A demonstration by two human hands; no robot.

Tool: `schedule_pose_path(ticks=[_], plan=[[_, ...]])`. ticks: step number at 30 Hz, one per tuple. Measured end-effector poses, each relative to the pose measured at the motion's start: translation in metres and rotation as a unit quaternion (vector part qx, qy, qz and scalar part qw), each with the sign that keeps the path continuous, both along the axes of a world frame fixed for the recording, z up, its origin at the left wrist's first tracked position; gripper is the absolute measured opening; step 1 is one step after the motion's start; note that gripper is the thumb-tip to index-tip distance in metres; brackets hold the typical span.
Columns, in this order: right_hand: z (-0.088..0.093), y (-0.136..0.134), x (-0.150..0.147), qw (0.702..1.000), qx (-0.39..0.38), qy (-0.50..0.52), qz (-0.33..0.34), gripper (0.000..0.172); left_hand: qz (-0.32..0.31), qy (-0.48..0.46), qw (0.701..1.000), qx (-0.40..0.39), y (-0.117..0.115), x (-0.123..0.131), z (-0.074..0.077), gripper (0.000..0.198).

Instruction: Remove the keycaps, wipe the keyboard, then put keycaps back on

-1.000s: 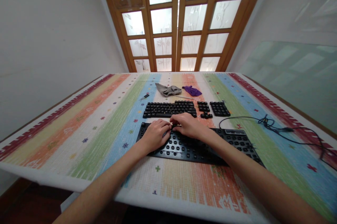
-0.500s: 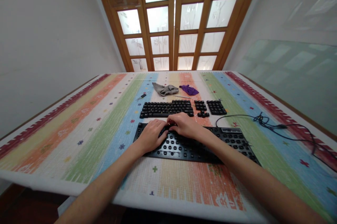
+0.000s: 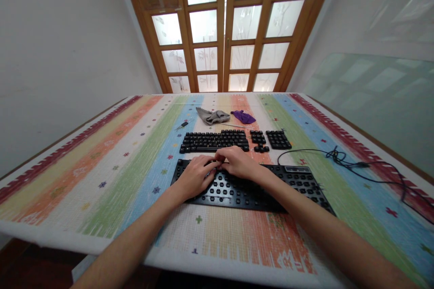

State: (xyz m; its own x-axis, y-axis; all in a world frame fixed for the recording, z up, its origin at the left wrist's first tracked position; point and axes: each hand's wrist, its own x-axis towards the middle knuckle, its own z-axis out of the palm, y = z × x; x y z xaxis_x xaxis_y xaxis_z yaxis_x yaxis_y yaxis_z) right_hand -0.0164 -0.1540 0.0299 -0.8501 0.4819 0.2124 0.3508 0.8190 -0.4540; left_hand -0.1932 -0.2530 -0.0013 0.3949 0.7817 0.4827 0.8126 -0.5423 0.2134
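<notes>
At the keyboard frame's twelve o'clock edge, one key socket is worked by left hand and right hand, curled fingertip to fingertip. Whether anything is pinched cannot be told; fine, steady fingertip control is called for.

Tablecloth is showing red, orange, green and blue stripes with small crosses. Frame, centre, and keycaps are presenting black. Upper centre, the rags are showing grey and purple.

Bright daylight through frosted door panes, soft shadows, sharp focus, wide-angle edge distortion

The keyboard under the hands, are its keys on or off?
Off: the keyboard shows bare sockets, and the keycaps lie in rows behind it.
</notes>
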Motion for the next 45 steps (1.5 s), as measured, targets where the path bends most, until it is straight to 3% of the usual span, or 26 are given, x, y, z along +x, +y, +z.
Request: schedule_pose_path(ticks=[5, 13, 24, 45], plan=[[0.011, -0.004, 0.002, 0.997, 0.043, -0.056, 0.0, 0.015, 0.001, -0.013, 1.0, -0.007, 0.0, 0.001, 0.0, 0.029], [0.025, -0.015, 0.002, 0.977, 0.132, -0.17, 0.009, 0.024, 0.013, -0.001, 1.0, -0.028, -0.002, 0.003, 0.001, 0.023], [0.027, -0.017, 0.001, 0.973, 0.134, -0.186, 0.007, 0.025, -0.016, -0.014, 1.0, -0.01, 0.0, 0.003, 0.0, 0.023], [0.018, -0.007, 0.003, 0.987, 0.086, -0.136, 0.01, 0.025, -0.008, 0.016, 1.0, 0.0, -0.001, 0.006, 0.0, 0.026]])
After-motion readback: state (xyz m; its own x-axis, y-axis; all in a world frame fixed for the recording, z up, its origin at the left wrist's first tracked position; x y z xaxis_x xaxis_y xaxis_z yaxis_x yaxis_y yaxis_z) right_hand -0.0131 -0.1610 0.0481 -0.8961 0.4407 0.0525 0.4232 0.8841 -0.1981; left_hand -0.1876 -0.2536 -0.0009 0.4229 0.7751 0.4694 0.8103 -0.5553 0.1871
